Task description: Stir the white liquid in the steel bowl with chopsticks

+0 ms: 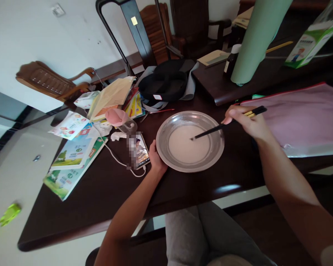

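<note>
A wide metal bowl [189, 169] rests on the dark table, with a milky white liquid [187, 147] in its bottom. My left hand [157, 159] steadies the bowl from its left side, the thumb up against the rim and the other fingers hidden under the edge. Over the right rim, my right hand [245, 121] grips black chopsticks [211, 130] with gold bands near their upper ends. Their tips dip into the liquid near the middle of the bowl. A phone [141, 149] with a lit screen lies just left of my left hand, a white cable plugged into it.
Left of the bowl are a pink-lidded bottle [118, 117], booklets [72, 155] and stacked papers [111, 96]. Behind it lies a black bag [166, 83]. A pink zip pouch [302, 118] sits at right, below a raised shelf with a green cylinder [258, 40] and a dark bottle [231, 62].
</note>
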A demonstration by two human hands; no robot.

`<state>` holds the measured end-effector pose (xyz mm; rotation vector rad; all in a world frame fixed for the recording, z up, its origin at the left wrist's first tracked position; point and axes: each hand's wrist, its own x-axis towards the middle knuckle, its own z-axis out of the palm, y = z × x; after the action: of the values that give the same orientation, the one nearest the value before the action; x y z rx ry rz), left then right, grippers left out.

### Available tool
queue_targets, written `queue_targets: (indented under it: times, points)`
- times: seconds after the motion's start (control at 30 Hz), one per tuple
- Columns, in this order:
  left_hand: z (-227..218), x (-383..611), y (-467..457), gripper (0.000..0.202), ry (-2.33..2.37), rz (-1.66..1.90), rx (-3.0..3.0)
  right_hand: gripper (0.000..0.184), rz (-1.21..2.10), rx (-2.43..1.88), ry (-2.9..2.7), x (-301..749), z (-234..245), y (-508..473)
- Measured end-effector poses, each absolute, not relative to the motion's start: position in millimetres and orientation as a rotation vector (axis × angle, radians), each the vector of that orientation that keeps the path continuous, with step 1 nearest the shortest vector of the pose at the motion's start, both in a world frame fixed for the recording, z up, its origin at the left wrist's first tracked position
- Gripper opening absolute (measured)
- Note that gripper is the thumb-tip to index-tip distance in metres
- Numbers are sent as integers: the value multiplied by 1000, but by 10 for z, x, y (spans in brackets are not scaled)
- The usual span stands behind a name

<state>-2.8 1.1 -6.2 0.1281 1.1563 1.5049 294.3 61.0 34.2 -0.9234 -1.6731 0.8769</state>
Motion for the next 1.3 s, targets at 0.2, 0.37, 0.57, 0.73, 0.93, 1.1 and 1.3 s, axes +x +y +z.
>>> queue_targets:
  times: [0.2,0.37,0.57,0.73,0.93,1.1,1.3]
  points:
    - [-126,-60,11,27,1142,1497,140,34,1045,-812,-1898,2871,359,573]
    - [-125,-67,8,27,1141,1497,136,36,896,-907,-1746,2889,358,580]
    - [-99,-58,6,26,1159,1493,143,36,1030,-819,-1844,2875,368,569]
    - [-113,-60,6,26,1139,1485,154,34,872,-886,-1812,2849,340,594]
    - [-108,-60,7,25,1126,1483,148,39,994,-831,-1821,2871,343,582]
    - [-91,-47,7,26,1148,1484,140,34,937,-854,-1866,2811,366,568]
    - [-97,-44,9,27,1155,1494,126,40,980,-881,-1729,2916,359,575]
